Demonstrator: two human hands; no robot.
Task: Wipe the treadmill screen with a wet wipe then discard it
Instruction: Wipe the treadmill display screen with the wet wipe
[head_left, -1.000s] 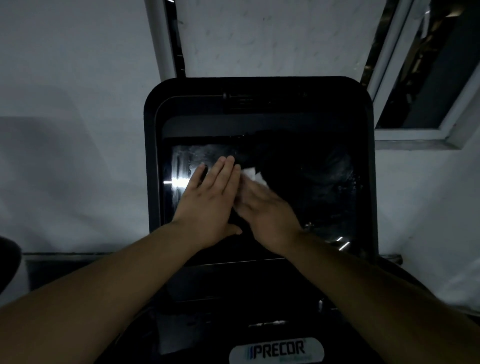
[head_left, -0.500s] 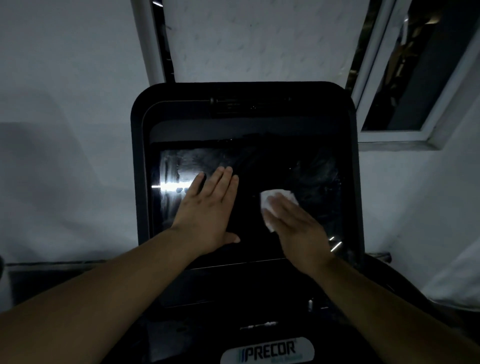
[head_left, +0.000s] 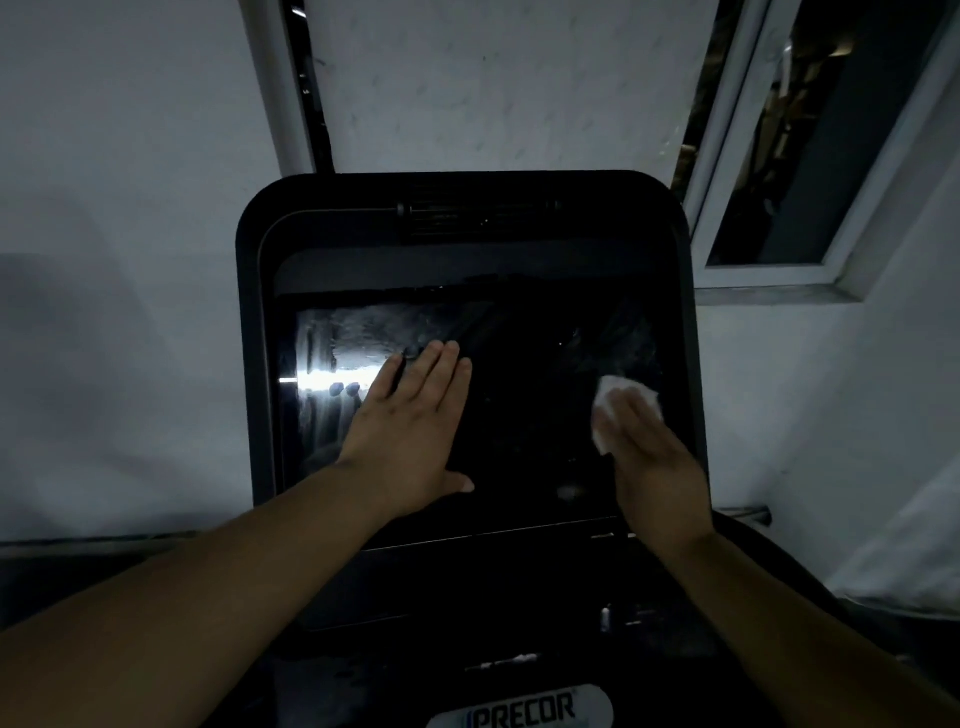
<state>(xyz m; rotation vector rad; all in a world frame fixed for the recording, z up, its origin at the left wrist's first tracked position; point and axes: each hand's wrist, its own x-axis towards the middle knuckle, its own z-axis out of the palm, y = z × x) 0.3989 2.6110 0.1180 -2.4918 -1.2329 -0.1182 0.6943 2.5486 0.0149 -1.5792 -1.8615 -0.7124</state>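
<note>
The treadmill's dark glossy screen (head_left: 530, 395) fills the middle of the black console, with smeared streaks and a bright reflection at its left. My left hand (head_left: 410, 426) lies flat on the screen's left half, fingers straight and together, holding nothing. My right hand (head_left: 649, 457) presses a crumpled white wet wipe (head_left: 623, 400) flat against the screen near its right edge; the wipe shows beyond my fingertips and beside my palm.
The console's black frame (head_left: 249, 364) surrounds the screen, with a PRECOR label (head_left: 524, 714) at the bottom. A white wall stands behind it. A window (head_left: 810, 156) with a white frame is at the upper right.
My right hand has slid the wipe from the screen's middle, beside my left hand, across to the right edge. My left hand has stayed flat in place.
</note>
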